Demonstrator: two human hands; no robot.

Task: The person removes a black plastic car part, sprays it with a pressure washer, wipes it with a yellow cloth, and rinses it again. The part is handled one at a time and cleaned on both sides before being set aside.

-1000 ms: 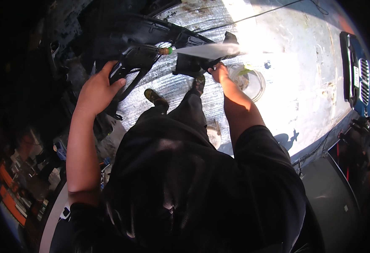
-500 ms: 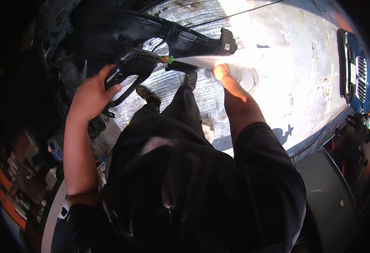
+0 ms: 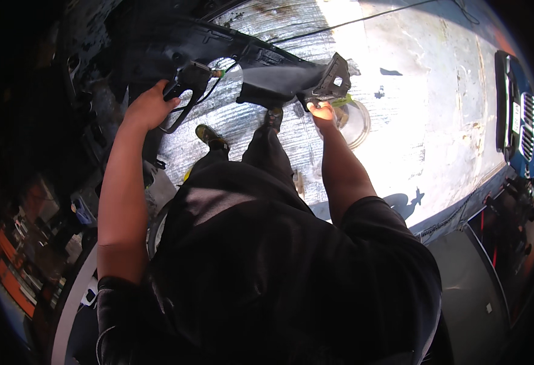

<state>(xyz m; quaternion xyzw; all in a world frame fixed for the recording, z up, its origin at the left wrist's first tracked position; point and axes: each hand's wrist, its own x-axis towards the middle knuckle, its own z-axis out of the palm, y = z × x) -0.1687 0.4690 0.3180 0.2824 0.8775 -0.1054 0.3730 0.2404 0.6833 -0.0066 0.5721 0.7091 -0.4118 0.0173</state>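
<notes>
My left hand (image 3: 147, 107) is closed round the handle of a black pressure-washer gun (image 3: 189, 80). Its brass-and-green nozzle tip (image 3: 218, 73) points right, over a long black plastic car panel (image 3: 267, 75). The wet-looking panel stretches from the dark area at far left to the middle, in front of my feet. My right hand (image 3: 323, 112) grips the panel's right end just below an angular bracket-like piece (image 3: 335, 79), thumb on its near edge. The far part of the panel fades into shadow. No clear jet shows at the nozzle.
Behind my right hand stands a round bucket or basin (image 3: 358, 125), with something yellow-green (image 3: 343, 100) by its rim. A thin hose or cable (image 3: 352, 25) crosses the wet, sunlit floor (image 3: 394, 140). The front of a blue car (image 3: 527, 121) is at far right.
The bright jet running from the nozzle towards my right hand is gone. The gun has shifted left, and the panel's right end is tilted up with my right hand slightly lower.
</notes>
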